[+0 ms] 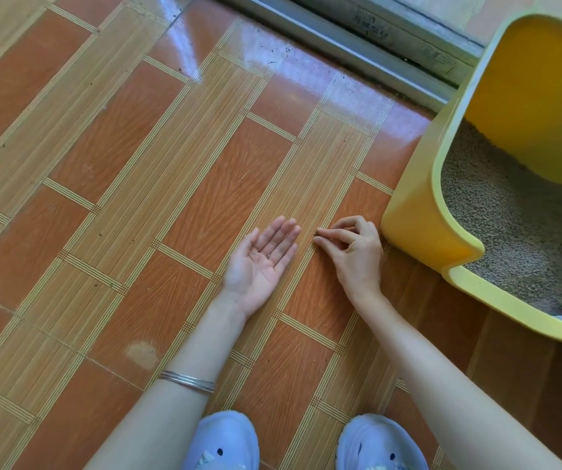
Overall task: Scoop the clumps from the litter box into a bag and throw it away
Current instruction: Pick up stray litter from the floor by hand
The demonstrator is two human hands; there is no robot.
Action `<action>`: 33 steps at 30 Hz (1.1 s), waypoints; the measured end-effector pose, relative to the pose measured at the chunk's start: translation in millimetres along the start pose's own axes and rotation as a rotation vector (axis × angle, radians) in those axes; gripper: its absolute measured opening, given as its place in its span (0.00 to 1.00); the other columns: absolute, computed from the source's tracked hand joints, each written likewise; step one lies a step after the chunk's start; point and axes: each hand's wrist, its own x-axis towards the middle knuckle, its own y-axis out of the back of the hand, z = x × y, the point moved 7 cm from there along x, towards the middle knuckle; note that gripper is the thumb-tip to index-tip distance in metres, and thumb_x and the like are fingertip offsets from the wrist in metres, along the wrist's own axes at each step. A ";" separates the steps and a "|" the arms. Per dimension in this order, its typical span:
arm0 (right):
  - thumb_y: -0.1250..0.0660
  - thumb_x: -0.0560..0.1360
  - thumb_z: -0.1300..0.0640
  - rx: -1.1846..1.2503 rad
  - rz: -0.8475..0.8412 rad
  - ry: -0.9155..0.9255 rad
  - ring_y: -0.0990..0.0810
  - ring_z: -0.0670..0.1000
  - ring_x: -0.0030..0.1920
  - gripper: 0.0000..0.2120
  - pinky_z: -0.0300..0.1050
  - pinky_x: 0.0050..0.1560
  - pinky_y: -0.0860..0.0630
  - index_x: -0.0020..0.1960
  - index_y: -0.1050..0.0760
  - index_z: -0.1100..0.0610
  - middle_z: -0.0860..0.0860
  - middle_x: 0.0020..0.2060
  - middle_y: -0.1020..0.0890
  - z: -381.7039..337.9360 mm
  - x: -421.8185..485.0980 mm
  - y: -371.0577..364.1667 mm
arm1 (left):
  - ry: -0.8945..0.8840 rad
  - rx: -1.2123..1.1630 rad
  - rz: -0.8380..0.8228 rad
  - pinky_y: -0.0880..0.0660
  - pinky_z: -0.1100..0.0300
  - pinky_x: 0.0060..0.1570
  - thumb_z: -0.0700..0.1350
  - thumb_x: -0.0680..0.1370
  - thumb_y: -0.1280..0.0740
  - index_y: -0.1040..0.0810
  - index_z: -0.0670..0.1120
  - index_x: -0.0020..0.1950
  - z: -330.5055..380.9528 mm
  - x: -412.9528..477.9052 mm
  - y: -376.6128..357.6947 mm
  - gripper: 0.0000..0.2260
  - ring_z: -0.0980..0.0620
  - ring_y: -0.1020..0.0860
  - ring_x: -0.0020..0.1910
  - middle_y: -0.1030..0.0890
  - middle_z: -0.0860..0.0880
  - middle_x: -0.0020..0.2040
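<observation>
tiled floor (184, 184) | left grip (262, 262) palm up; right grip (350, 252) pinches speck (315, 234)

Thin silver bangles (187, 381), pale lavender shoes (225, 440)

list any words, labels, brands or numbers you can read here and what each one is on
Nothing here can be quoted.
Metal door track: a short dark printed marking, too blurred to read.
Same track, further right: fainter marks, also unreadable.
Yellow litter box: no label or brand shows on the parts in view.
Shoes and bangle: no text visible.
</observation>
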 end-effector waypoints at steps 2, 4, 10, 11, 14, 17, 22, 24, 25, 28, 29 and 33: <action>0.25 0.67 0.57 -0.006 0.003 -0.001 0.26 0.51 0.45 0.06 0.52 0.49 0.26 0.43 0.16 0.55 0.50 0.42 0.21 -0.6 -0.1 0.1 | -0.002 0.004 0.004 0.28 0.52 0.63 0.46 0.82 0.47 0.24 0.38 0.62 -0.1 0.3 0.9 0.18 0.45 0.23 0.62 0.20 0.41 0.61; 0.25 0.67 0.57 -0.026 0.005 0.015 0.26 0.51 0.44 0.05 0.53 0.49 0.26 0.43 0.16 0.55 0.51 0.41 0.21 -2.0 0.3 0.2 | -0.004 0.003 0.008 0.28 0.52 0.63 0.46 0.82 0.46 0.23 0.38 0.62 -0.2 0.9 1.6 0.18 0.45 0.23 0.62 0.21 0.41 0.61; 0.29 0.71 0.57 -0.273 0.002 0.177 0.25 0.53 0.41 0.03 0.51 0.41 0.28 0.43 0.19 0.57 0.52 0.38 0.22 -11.7 -1.9 -2.2 | -0.010 0.017 0.003 0.29 0.52 0.64 0.47 0.82 0.46 0.21 0.39 0.60 -1.2 0.9 2.2 0.18 0.45 0.24 0.63 0.21 0.41 0.62; 0.30 0.72 0.57 -0.337 -0.003 0.210 0.24 0.54 0.41 0.04 0.50 0.40 0.28 0.43 0.20 0.58 0.53 0.38 0.22 -14.2 -3.2 -4.1 | -0.009 0.034 0.001 0.30 0.52 0.64 0.47 0.82 0.47 0.22 0.39 0.61 -1.8 0.2 2.3 0.18 0.45 0.24 0.63 0.21 0.41 0.62; 0.33 0.74 0.58 -0.458 -0.049 0.237 0.24 0.57 0.43 0.06 0.51 0.42 0.28 0.46 0.21 0.60 0.56 0.41 0.22 -18.6 -3.0 -8.4 | -0.005 0.063 0.000 0.30 0.52 0.65 0.47 0.82 0.47 0.26 0.38 0.64 -4.2 -2.2 1.7 0.18 0.45 0.24 0.64 0.22 0.40 0.63; 0.34 0.76 0.58 -0.282 -0.102 0.158 0.26 0.54 0.46 0.06 0.49 0.47 0.28 0.47 0.22 0.60 0.54 0.43 0.23 -23.7 -3.3 -2.4 | -0.009 0.010 0.010 0.30 0.52 0.65 0.46 0.82 0.47 0.25 0.37 0.63 -7.3 -5.1 -0.8 0.18 0.45 0.23 0.62 0.21 0.40 0.61; 0.29 0.70 0.58 0.070 -0.192 0.262 0.30 0.50 0.43 0.04 0.46 0.45 0.30 0.43 0.19 0.58 0.51 0.39 0.25 -69.7 -28.0 1.9 | 0.019 -0.049 -0.018 0.27 0.53 0.60 0.46 0.83 0.48 0.24 0.37 0.60 -14.3 -10.2 -13.9 0.18 0.44 0.23 0.61 0.20 0.39 0.59; 0.27 0.68 0.57 0.054 -0.250 0.271 0.29 0.52 0.44 0.05 0.48 0.47 0.30 0.44 0.17 0.56 0.52 0.39 0.23 -75.8 -34.4 -3.6 | 0.027 -0.065 -0.043 0.24 0.51 0.59 0.46 0.83 0.49 0.24 0.37 0.61 -15.1 -11.8 -19.7 0.19 0.44 0.22 0.60 0.20 0.39 0.59; 0.26 0.68 0.56 0.062 -0.262 0.241 0.29 0.52 0.45 0.07 0.47 0.48 0.30 0.45 0.16 0.54 0.52 0.41 0.23 -72.9 -34.3 -3.9 | 0.027 -0.067 -0.054 0.24 0.51 0.59 0.46 0.83 0.49 0.25 0.37 0.61 -14.8 -12.4 -21.5 0.19 0.44 0.22 0.59 0.20 0.39 0.59; 0.27 0.69 0.55 0.196 -0.220 0.072 0.28 0.49 0.45 0.09 0.38 0.48 0.31 0.50 0.17 0.53 0.50 0.42 0.23 -48.6 -29.9 7.3 | 0.020 -0.073 -0.067 0.25 0.52 0.60 0.44 0.82 0.46 0.23 0.35 0.59 -10.7 -13.2 -21.2 0.18 0.43 0.22 0.61 0.20 0.38 0.59; 0.28 0.70 0.56 0.218 -0.185 0.028 0.27 0.48 0.44 0.09 0.35 0.47 0.31 0.50 0.17 0.54 0.50 0.42 0.23 -38.1 -27.9 13.1 | 0.016 -0.073 -0.068 0.25 0.52 0.60 0.44 0.81 0.46 0.22 0.35 0.58 -8.8 -12.8 -19.2 0.18 0.43 0.22 0.61 0.20 0.38 0.59; 0.29 0.71 0.60 0.121 -0.102 -0.095 0.26 0.43 0.41 0.09 0.30 0.44 0.31 0.52 0.19 0.56 0.50 0.43 0.25 2.9 -23.2 26.3 | -0.014 -0.097 -0.055 0.25 0.50 0.60 0.44 0.82 0.47 0.19 0.36 0.56 -0.8 -10.2 -8.0 0.19 0.44 0.22 0.61 0.20 0.39 0.59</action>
